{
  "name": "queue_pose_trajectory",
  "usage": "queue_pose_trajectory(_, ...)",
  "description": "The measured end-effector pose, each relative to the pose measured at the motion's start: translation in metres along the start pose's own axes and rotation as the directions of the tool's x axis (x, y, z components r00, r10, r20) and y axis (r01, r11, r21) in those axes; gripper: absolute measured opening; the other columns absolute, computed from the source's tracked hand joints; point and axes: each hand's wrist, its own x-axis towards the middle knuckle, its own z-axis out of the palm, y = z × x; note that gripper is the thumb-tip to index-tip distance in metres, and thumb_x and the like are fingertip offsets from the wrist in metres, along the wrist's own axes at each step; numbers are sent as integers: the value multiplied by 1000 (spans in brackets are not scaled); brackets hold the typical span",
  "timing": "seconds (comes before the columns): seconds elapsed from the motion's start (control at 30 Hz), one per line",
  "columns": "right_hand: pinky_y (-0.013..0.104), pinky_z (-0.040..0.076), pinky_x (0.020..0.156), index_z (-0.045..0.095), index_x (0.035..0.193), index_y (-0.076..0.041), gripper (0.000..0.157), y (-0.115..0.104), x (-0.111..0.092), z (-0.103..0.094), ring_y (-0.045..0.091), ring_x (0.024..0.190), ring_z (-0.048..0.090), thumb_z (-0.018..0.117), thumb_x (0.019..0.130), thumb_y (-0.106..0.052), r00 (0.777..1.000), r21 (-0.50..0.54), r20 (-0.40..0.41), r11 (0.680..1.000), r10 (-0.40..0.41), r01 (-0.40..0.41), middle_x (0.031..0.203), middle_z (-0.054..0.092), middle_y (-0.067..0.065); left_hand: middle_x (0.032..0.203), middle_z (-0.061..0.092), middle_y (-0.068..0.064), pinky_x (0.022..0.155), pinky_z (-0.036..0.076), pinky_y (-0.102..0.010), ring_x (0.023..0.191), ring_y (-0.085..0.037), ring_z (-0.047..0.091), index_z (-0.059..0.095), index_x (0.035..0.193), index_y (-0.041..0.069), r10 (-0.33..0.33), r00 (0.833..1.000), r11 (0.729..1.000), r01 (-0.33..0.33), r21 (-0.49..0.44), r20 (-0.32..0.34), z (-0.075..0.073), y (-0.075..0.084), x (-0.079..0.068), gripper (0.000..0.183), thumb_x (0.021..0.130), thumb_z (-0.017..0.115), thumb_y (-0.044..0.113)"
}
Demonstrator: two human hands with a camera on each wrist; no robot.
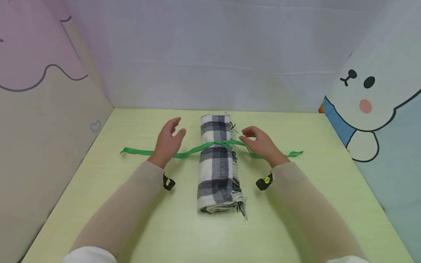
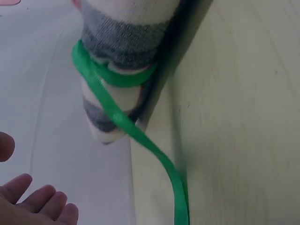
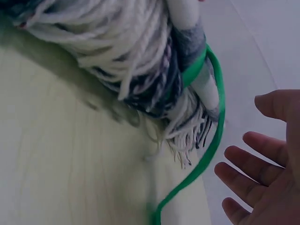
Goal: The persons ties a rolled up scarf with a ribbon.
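A rolled plaid scarf in white, grey and black lies lengthwise on the table, its fringe along the right side. Around its middle runs a green ribbon, crossed on top, with one tail lying out to each side. To the left of the roll, my left hand hovers over that side's tail, fingers apart from the thumb and holding nothing. My right hand is just right of the roll, beside the other tail. In the right wrist view its fingers are spread and apart from the ribbon.
The pale yellow table meets a white cloth backdrop at its far edge. Printed cloth panels stand at both sides, the right one with a cartoon animal. Small black wrist cameras hang under both sleeves.
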Motion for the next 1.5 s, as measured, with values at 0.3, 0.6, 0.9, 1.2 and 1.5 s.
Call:
queue_pose_trajectory(0.3,48,49,95,60,133,-11,46,-11,15,28,28,113,57,62,103,-46,997,58,84,998,-1,-4,125,61,10,131,61,-6,104,49,-42,121,-25,58,56,141,10,20,960,991,-56,120,279,36,6,-2,39,107,59,27)
queue_pose_trajectory(0.6,38,44,71,64,106,-10,39,-9,20,34,25,84,51,65,100,-49,994,122,107,992,-3,-10,96,60,8,103,66,-3,80,52,-38,93,-21,59,67,116,15,-19,940,978,-52,200,339,48,3,4,21,104,65,32)
queue_pose_trajectory(0.9,40,42,72,70,106,-10,27,-15,15,29,26,86,50,63,105,-35,990,127,120,990,-77,62,104,64,14,91,63,-3,70,49,-36,80,-21,55,68,102,13,-4,922,980,-73,185,387,45,4,7,18,107,60,28)
queue_pose_trajectory(1.2,40,38,64,67,104,0,37,-3,13,11,27,74,44,61,106,-37,985,86,164,995,-54,41,89,55,19,71,41,-1,64,38,-35,61,-20,37,54,83,6,-63,883,979,-36,199,466,26,-4,12,44,107,56,42)
queue_pose_trajectory(1.5,38,36,63,64,107,0,46,22,5,-15,23,65,38,60,104,-45,980,110,197,993,26,-48,73,45,3,73,45,-3,65,37,-36,60,-20,33,56,82,1,-106,869,970,-16,241,484,-4,-15,10,49,106,57,44)
